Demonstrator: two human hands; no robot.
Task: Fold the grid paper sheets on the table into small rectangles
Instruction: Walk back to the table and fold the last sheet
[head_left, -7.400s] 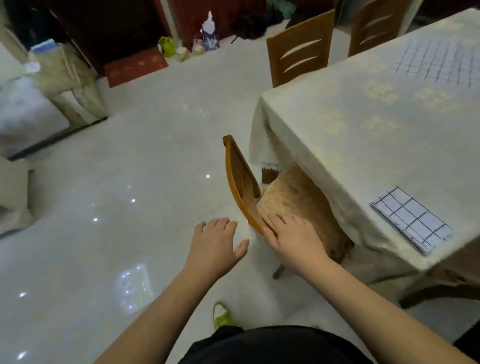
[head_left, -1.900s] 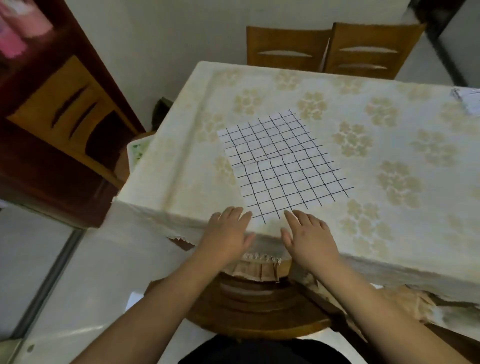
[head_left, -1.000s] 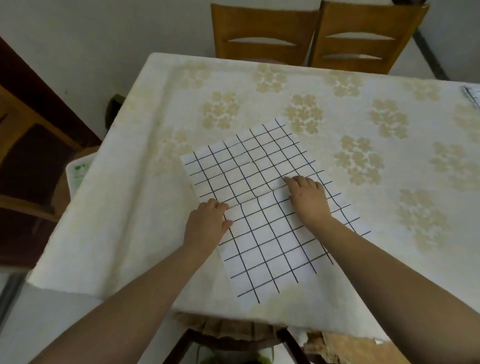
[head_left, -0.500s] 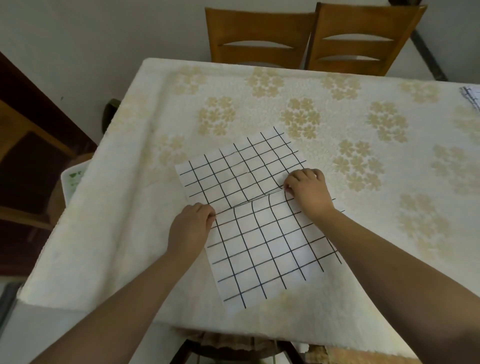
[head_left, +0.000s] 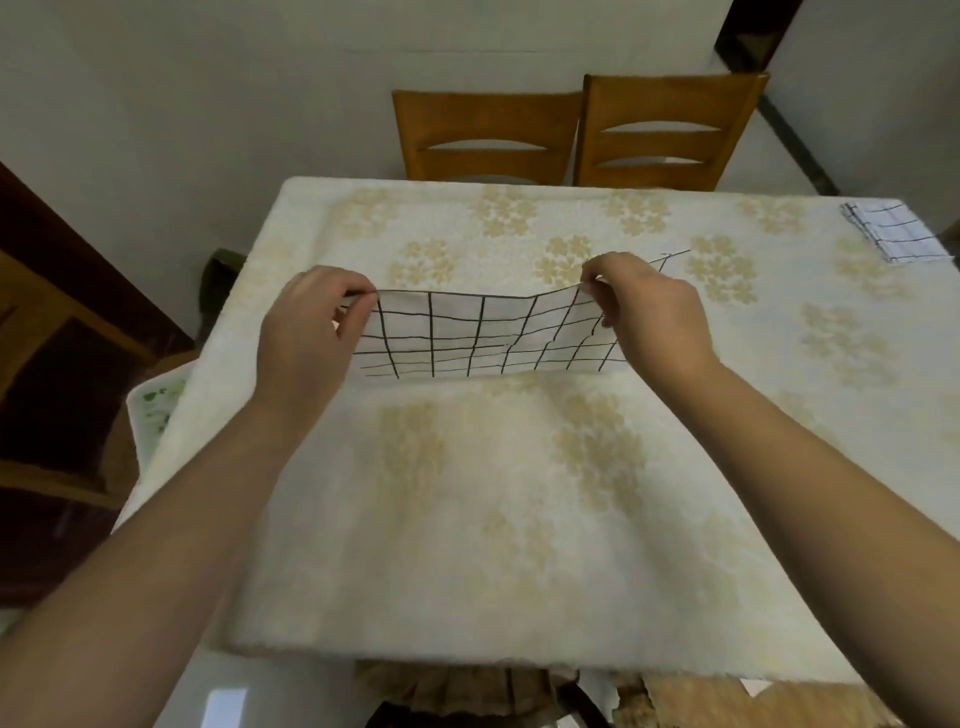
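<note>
On the table (head_left: 467, 545), covered in a cream flowered cloth, the left hand (head_left: 306, 338) pinches one upper corner of the grid paper sheet (head_left: 483, 338) between thumb and curled fingers; the right hand (head_left: 649, 317) pinches the other corner likewise; the sheet's near edge is lifted above the table's middle, sagging between the hands; a folded grid paper (head_left: 891, 231) lies at the table's far right corner; two wooden chairs (head_left: 571, 135) stand beyond the table's far edge.

A home dining room, shown by a table (head_left: 467, 519) covered with a floral cream cloth, two wooden dining chairs (head_left: 488, 137) set against a plain wall, dark wood furniture (head_left: 62, 364) seen alongside
</note>
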